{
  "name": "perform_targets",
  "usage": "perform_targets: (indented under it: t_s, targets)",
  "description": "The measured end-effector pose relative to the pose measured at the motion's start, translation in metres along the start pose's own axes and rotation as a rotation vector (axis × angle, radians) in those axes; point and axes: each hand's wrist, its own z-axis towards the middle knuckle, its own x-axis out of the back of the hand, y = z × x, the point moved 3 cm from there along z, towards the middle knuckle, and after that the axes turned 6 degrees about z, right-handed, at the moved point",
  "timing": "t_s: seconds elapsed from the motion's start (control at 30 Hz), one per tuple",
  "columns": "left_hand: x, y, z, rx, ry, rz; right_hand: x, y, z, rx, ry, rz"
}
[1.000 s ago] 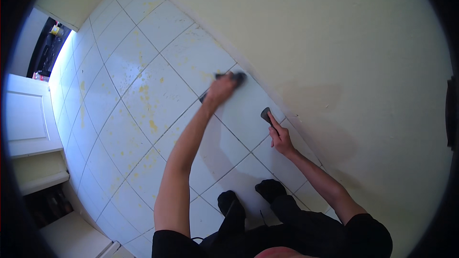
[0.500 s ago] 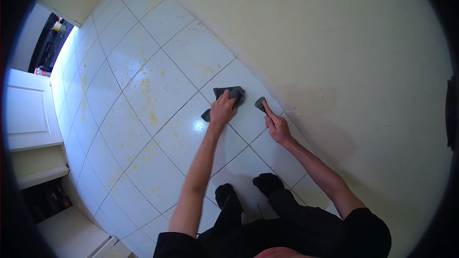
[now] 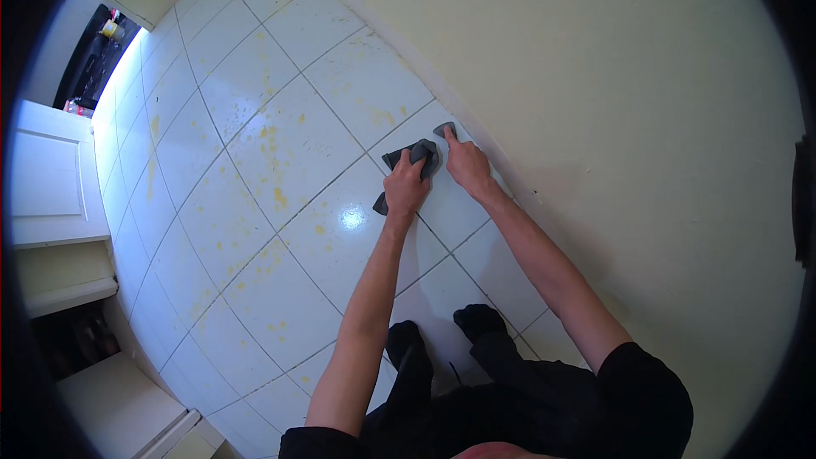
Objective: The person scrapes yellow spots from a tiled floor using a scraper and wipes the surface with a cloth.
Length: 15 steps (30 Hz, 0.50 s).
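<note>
My left hand point(image 3: 408, 183) is closed round a bunched dark grey cloth point(image 3: 429, 157), whose loose ends stick out on both sides of the fingers and lie on the white tiles. Just to its right, my right hand point(image 3: 467, 166) is closed round a small grey scraper point(image 3: 444, 129) with a flared, flat end. The index finger stretches along it, and that end rests on the tile near the wall base. The palm hides the scraper's handle.
Yellow spots and smears point(image 3: 279, 195) are scattered over the tiled floor point(image 3: 327, 229) to the left. A pale wall point(image 3: 637, 119) rises close on the right. White cabinet doors point(image 3: 51, 174) and a dark open shelf point(image 3: 76, 340) stand at the far left. My socked feet point(image 3: 480, 320) are below.
My right hand has pushed the scraper forward and slightly left, up beside the cloth. My left hand has shifted a little to the right with the cloth still in it.
</note>
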Motion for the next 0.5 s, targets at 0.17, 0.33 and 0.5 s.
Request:
perform_targets:
  t_s: [0.17, 0.33, 0.5]
  targets:
    - [0.0004, -0.0034, -0.0009, 0.008, -0.021, -0.003, 0.0002, -0.0076, 0.002, 0.007, -0.057, 0.036]
    - [0.0006, 0.0006, 0.0002, -0.022, 0.044, -0.007, 0.0001, -0.0033, 0.0066, 0.013, -0.059, 0.064]
    - [0.0029, 0.001, 0.0006, -0.023, 0.056, -0.006, 0.002, -0.0063, 0.009, 0.029, -0.051, 0.103]
